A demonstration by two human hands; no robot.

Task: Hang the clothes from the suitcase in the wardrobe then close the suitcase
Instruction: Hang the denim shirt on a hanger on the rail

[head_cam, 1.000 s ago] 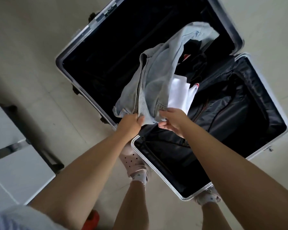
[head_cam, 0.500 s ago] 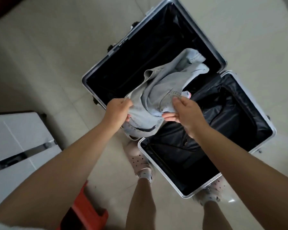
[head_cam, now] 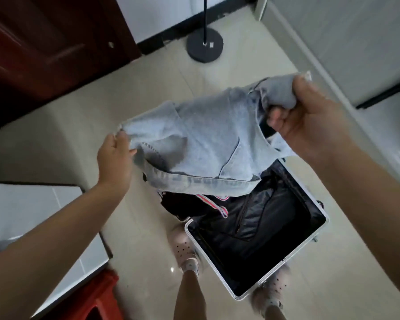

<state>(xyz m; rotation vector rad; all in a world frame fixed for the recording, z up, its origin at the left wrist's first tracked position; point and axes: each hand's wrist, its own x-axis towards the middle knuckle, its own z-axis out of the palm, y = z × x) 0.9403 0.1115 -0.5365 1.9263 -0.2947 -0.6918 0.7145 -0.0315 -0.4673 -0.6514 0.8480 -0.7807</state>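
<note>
Beige tiled floor [head_cam: 148, 84] takes up most of the view, with a dark red door [head_cam: 44, 42] up in the top left corner and a grey cabinet [head_cam: 356, 42] along the right. The suitcase [head_cam: 319, 229] lies open on the floor right by the person's feet, silver rim, black lining; only the near half shows, the rest is hidden behind the cloth. Some dark clothes [head_cam: 183, 204] with a pink and white striped band sit at its left edge. A white table [head_cam: 32, 204] is at lower left and a red stool [head_cam: 95, 296] is just below it.

The pale denim garment [head_cam: 201, 144] is held up in the air over the suitcase, stretched between both hands, hem hanging down. Left hand [head_cam: 114, 158] pinches its left edge, fingers curled around the fabric. Right hand [head_cam: 310, 114] is higher up and clenched on a bunched handful of the right side.

A black lamp base [head_cam: 204, 46] with a thin pole stands at the top. Pink clogs [head_cam: 183, 245] on the feet, pretty blurry.
</note>
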